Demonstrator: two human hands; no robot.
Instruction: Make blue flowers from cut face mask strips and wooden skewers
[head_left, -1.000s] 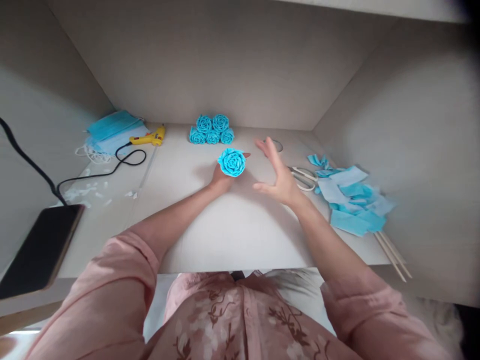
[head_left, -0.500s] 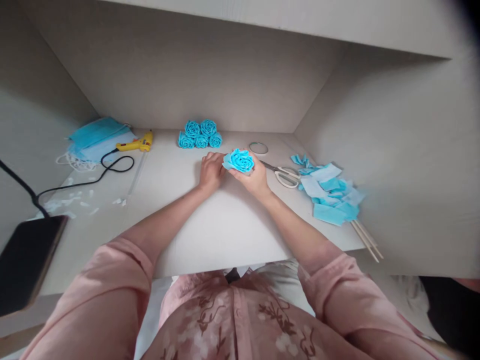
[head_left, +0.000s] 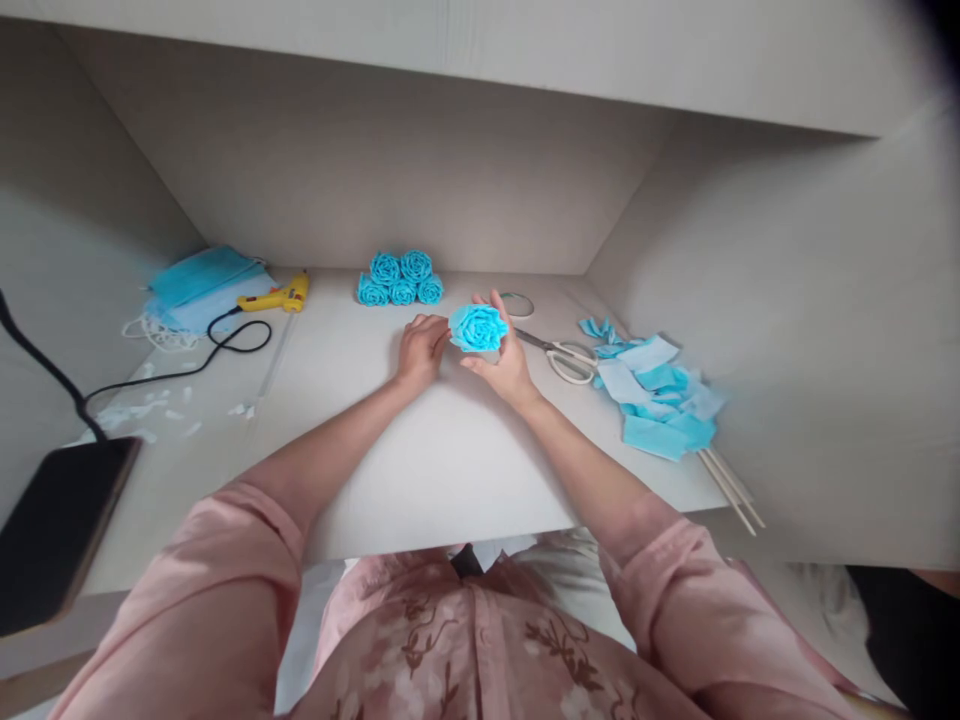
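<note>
A turquoise fabric-like rose [head_left: 478, 328] faces up between my two hands above the table. My left hand [head_left: 421, 350] is closed, its fingertips pinching at the rose's left edge. On the other side my right hand [head_left: 511, 360] cups around the rose with thumb and fingers apart: the thumb is below it, the fingers reach up behind it. The flower hides part of those fingers and whatever is under it. Just right of my right hand lie scissors [head_left: 571, 362] with white handles. A roll of tape [head_left: 517, 305], seen as a thin ring, lies behind that hand.
Several finished turquoise roses [head_left: 401, 279] are stacked at the back wall. Left stand face masks [head_left: 210, 280], a yellow glue gun [head_left: 279, 294] with black cord, white scraps [head_left: 142, 405] and a phone [head_left: 64, 520]. Right are cut blue pieces [head_left: 660, 395] and wooden sticks [head_left: 731, 490].
My right hand has loosened around the rose; its thumb has moved away from the petals and its fingers have straightened upward. My left hand stays at the rose's left side. The view has shifted slightly.
</note>
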